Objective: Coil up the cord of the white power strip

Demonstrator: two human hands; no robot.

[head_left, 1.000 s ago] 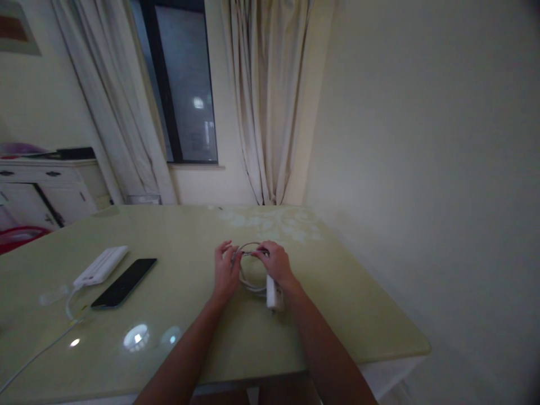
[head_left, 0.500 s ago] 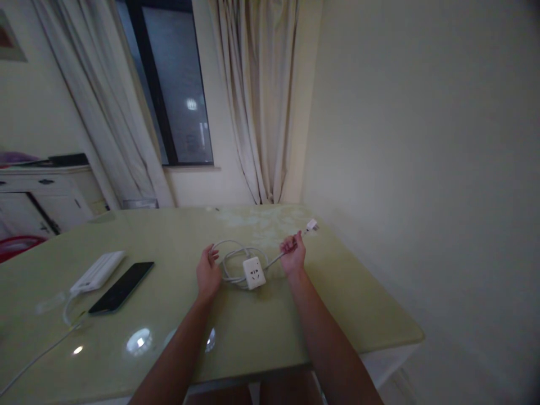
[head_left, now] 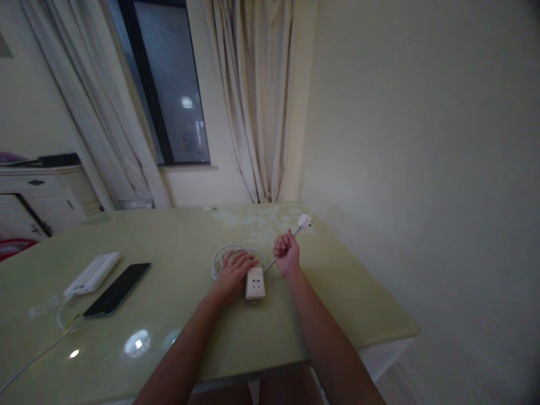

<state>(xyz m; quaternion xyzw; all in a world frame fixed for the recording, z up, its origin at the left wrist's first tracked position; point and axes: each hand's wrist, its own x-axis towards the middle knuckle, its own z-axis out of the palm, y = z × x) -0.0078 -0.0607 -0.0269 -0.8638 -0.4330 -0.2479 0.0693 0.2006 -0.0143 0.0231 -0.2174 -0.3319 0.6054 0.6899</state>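
Note:
A small white socket block (head_left: pixel 255 282) lies on the pale green table (head_left: pixel 177 304), its white cord (head_left: pixel 219 256) coiled in a loop behind it. My left hand (head_left: pixel 234 271) rests flat on that coil, fingers stretched out, just left of the block. My right hand (head_left: pixel 287 253) is closed in a fist round the cord near its free end. The white plug (head_left: pixel 304 221) sticks up and away from that fist, lifted off the table.
A black phone (head_left: pixel 117 289) and a white power bank (head_left: pixel 91 273) with its cable (head_left: pixel 37 351) lie at the left. The table's right edge runs close to a bare wall (head_left: pixel 422 169). Curtains (head_left: pixel 253 101), a dark window and a white cabinet (head_left: pixel 37 191) stand behind.
My left hand moved from beside the coil onto it and flattened. The socket block shifted nearer me. My right hand, which pulled the plug end out of the coil, stays raised at the right.

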